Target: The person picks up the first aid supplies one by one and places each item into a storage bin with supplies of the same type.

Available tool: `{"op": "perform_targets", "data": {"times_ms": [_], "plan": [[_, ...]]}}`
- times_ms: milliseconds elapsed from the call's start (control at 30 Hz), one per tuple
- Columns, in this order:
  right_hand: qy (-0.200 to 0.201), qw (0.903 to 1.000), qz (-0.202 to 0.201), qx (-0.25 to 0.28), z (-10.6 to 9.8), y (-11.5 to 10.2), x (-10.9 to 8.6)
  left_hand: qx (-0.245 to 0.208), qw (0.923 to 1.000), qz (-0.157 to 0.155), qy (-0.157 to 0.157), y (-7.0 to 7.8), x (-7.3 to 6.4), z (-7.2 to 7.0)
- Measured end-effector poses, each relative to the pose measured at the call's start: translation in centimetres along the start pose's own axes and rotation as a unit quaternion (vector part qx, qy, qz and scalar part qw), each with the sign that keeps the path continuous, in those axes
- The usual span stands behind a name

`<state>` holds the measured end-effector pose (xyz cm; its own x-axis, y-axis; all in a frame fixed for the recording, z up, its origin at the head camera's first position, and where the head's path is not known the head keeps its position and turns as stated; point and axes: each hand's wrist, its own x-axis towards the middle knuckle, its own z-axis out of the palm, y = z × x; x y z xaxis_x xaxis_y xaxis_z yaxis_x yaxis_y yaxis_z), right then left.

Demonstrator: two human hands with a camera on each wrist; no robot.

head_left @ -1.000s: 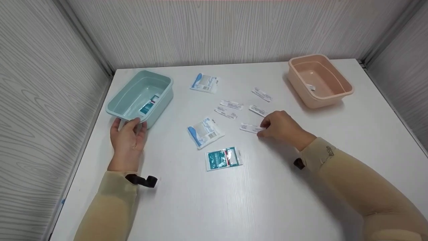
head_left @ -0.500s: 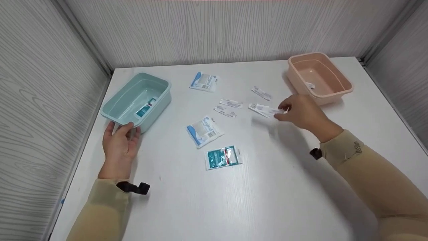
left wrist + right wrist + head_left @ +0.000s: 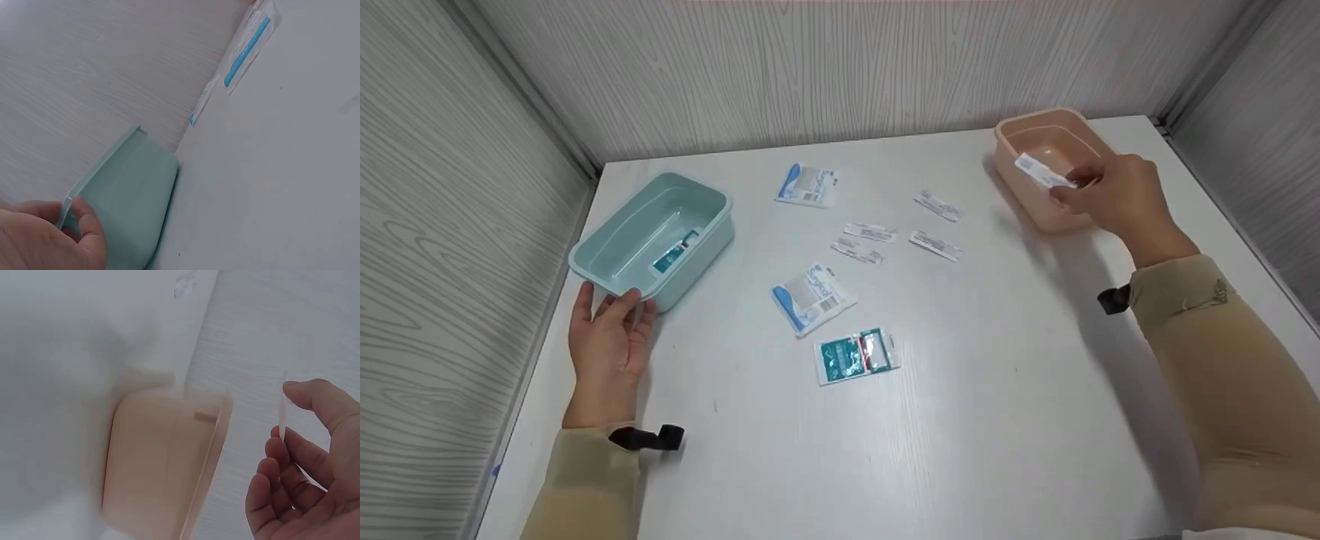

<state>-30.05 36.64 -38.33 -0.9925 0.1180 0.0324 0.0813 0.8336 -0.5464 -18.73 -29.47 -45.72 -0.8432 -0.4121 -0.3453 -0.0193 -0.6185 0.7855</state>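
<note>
My right hand point(image 3: 1125, 199) pinches a wrapped adhesive bandage point(image 3: 1041, 171), a narrow white printed packet, between thumb and fingers. It is raised above the near part of the pink basin point(image 3: 1039, 206); in the right wrist view the packet point(image 3: 283, 416) shows edge-on beside that basin's rim. My left hand point(image 3: 611, 337) grips the near rim of the blue-green basin point(image 3: 701, 259). The left wrist view has the rim between thumb and fingers point(image 3: 90, 225). Inside this basin lies a teal-and-white packet point(image 3: 671, 256).
Several similar narrow white packets point(image 3: 936, 245) lie mid-table. Left of them are two white-and-blue packets marked "Surgical" point(image 3: 810, 296). Nearer me is another teal-and-white packet point(image 3: 844, 358). Wood-grain panels point(image 3: 840, 67) stand along the table's back and sides.
My right hand has lifted a wrapped adhesive bandage off the table and carried it right and away from me to the pink basin. My left hand has drawn the blue-green basin slightly toward me.
</note>
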Motion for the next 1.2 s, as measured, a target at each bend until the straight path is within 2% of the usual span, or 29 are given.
{"op": "perform_targets", "data": {"times_ms": [300,467,633,800,967,1200], "plan": [[0.001,0.9980,0.063,-0.003,-1.2,2.2,2.0,-0.031,0.9993,0.004,-0.018,0.2,0.6,-0.9],[0.007,0.9971,0.076,0.007,-1.2,3.2,2.7,-0.054,0.9981,0.010,-0.027,0.0,0.8,-1.2],[0.010,0.9963,0.085,0.014,-1.0,3.5,3.1,-0.058,0.9981,0.010,-0.020,0.1,1.0,-1.3],[0.025,0.9966,0.075,0.023,-0.9,2.6,3.2,-0.067,0.9976,0.009,-0.014,0.4,1.0,-1.3],[0.053,0.9975,0.036,0.030,-0.7,1.1,3.0,-0.064,0.9977,0.012,-0.020,0.7,0.7,-1.3],[0.050,0.9978,0.013,0.041,0.2,-1.0,2.5,-0.078,0.9968,0.000,-0.015,0.8,0.5,-1.2]]}}
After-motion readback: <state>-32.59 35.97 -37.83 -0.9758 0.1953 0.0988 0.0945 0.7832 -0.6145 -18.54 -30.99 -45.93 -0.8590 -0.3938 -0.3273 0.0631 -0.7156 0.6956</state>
